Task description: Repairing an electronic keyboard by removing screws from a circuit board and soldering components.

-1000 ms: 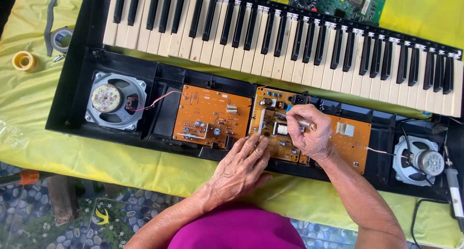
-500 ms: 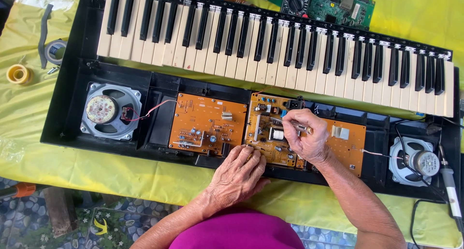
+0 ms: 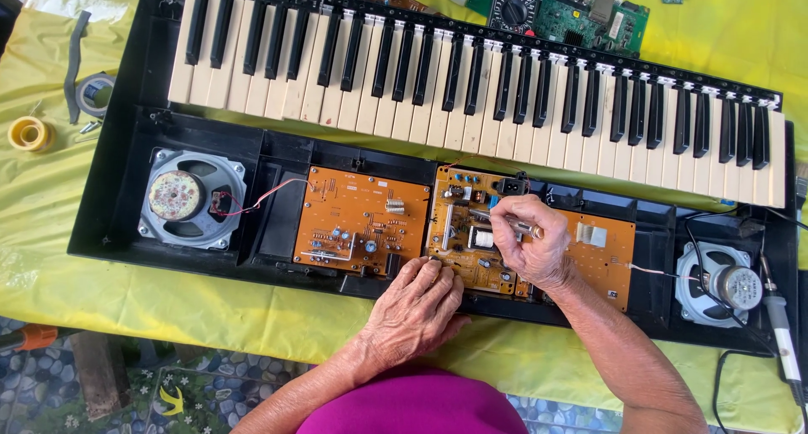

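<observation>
Opened keyboard case (image 3: 109, 232) holding orange circuit boards (image 3: 360, 219), right hand (image 3: 530, 244) grip clenched on metal tool (image 3: 505, 222), left hand (image 3: 417, 312) released, resting on case edge

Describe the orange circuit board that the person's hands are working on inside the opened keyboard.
The orange circuit board lies flat in the black keyboard case, below the keys, right of a second orange board. It carries small components and a white connector. The left hand rests on its lower left edge; the right hand holds a slim metal tool over its middle.
</observation>
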